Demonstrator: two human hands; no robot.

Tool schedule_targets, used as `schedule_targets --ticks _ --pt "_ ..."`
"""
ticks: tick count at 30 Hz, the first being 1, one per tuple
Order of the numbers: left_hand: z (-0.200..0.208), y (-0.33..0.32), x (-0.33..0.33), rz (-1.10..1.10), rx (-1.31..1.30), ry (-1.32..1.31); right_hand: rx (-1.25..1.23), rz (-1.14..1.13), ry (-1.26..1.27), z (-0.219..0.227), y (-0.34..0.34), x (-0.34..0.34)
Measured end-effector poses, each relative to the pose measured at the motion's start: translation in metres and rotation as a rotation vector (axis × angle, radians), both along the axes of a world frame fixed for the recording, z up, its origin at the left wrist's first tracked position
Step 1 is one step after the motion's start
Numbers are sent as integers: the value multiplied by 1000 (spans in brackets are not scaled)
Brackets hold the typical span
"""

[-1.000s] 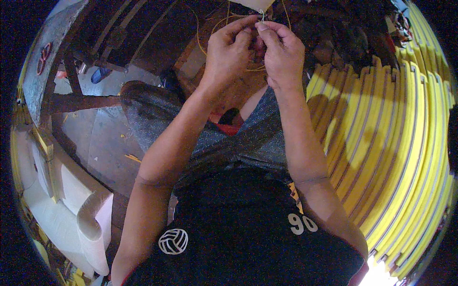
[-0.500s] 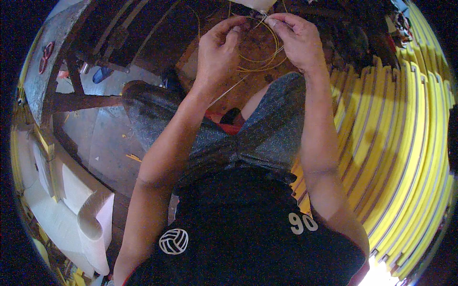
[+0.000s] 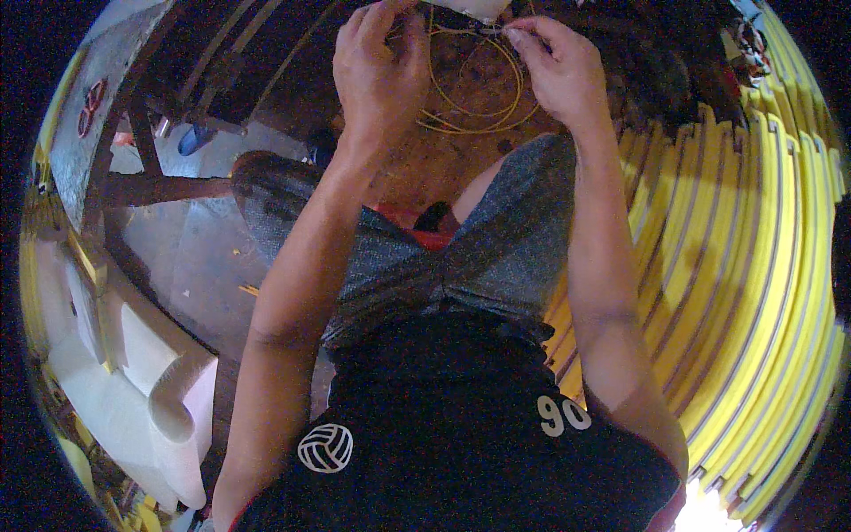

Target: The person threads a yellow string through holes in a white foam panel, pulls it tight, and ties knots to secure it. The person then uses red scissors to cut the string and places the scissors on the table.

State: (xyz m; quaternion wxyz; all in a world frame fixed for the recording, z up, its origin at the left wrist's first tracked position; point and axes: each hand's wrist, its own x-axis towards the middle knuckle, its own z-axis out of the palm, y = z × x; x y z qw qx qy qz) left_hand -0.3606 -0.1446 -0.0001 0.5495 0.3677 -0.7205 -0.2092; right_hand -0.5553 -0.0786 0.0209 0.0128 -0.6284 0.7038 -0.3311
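Note:
Thin yellow cord (image 3: 518, 99) hangs in round loops between my two hands, above a brown surface. My right hand (image 3: 565, 75) pinches the cord at the top of the loops, its thumb and forefinger pressed together. To the left of the loops, my left hand (image 3: 377, 75) is raised to the top edge with its fingers curled in; what they hold is hidden behind the hand. Just above the cord, between the hands, the lower end of a whitish piece (image 3: 479, 9) dips into view; its kind cannot be made out.
Stacked yellow sheets with dark edges (image 3: 709, 239) rise close by my right arm. At the left lie a curled white sheet (image 3: 173, 399) and, on a grey bench top, red-handled scissors (image 3: 90, 108). A wooden bar (image 3: 164, 188) reaches toward my knee. A blue shoe (image 3: 195, 137) is on the floor.
My left hand has moved left and up, away from my right hand, which stays nearly in place. The cord's loops show more fully, and a thin pale strand below the left hand is out of sight.

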Motion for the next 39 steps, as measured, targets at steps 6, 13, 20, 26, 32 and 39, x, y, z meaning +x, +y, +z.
schedule_targets --ticks 6,13,20,26,32,39 --pt "0 -8 -13 56 -267 -322 40 59 -125 -10 -9 -11" --pt "-8 -14 -19 103 -261 -417 104 59 -245 -13 -1 -3" --pt "-14 -9 -27 12 33 -83 -162 -72 -119 -33 10 35" --pt "-17 -7 -30 -19 54 25 -366 -64 1 -61 8 29" --pt "-14 -8 -27 43 30 0 -315 48 208 -44 1 10" --pt "-14 -10 -28 61 -11 -90 -257 119 178 -42 -10 4"
